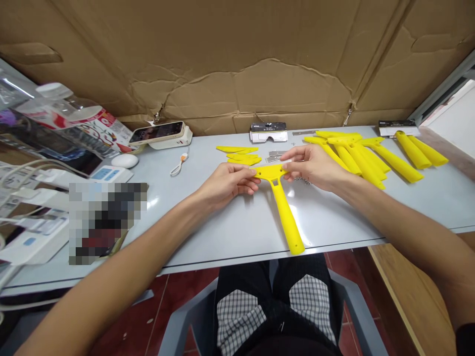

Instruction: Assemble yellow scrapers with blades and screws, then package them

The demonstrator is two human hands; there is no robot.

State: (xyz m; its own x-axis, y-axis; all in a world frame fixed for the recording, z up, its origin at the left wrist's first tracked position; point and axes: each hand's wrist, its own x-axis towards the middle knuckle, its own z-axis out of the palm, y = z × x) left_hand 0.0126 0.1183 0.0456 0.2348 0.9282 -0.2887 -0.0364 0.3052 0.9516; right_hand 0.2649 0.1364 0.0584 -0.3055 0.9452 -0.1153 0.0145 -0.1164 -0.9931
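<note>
Pale tabletop (334, 212) ends right at the tip of a yellow scraper-like handle (285, 217). Left hand (226, 185) and right hand (313, 167) pinch its crossbar; more handles (365, 160) lie rightward.

left hand (226, 185) and right hand (313, 167) hold yellow scraper (284, 210).

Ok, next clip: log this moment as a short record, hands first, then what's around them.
Left hand: holds one end of the crossbar
Right hand: grips the other end
Held: yellow plastic T-shaped scraper handle
Nearby: yellow wedge pieces; metal blades; more yellow handles
Rest: smartphone; white computer mouse; cardboard sheet
</note>
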